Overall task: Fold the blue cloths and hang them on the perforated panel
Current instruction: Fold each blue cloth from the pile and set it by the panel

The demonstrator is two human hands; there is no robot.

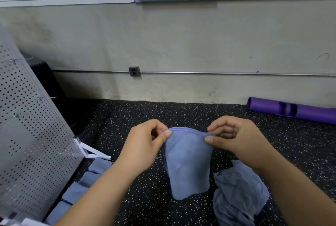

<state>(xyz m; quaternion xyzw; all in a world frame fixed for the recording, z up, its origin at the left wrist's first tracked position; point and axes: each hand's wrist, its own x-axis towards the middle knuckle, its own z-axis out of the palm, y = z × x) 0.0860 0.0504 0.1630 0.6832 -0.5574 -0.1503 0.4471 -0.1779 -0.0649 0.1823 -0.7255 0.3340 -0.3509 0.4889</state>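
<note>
Left hand (143, 144), right hand (236, 138) pinch blue cloth (187, 167) (folded, hanging).

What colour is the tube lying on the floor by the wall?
The tube is purple, clearest in the head view.

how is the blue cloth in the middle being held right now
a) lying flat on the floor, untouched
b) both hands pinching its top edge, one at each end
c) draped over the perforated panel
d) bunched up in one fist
B: the left hand and the right hand each pinch one end of the top edge of the blue cloth, which hangs down between them.
</note>
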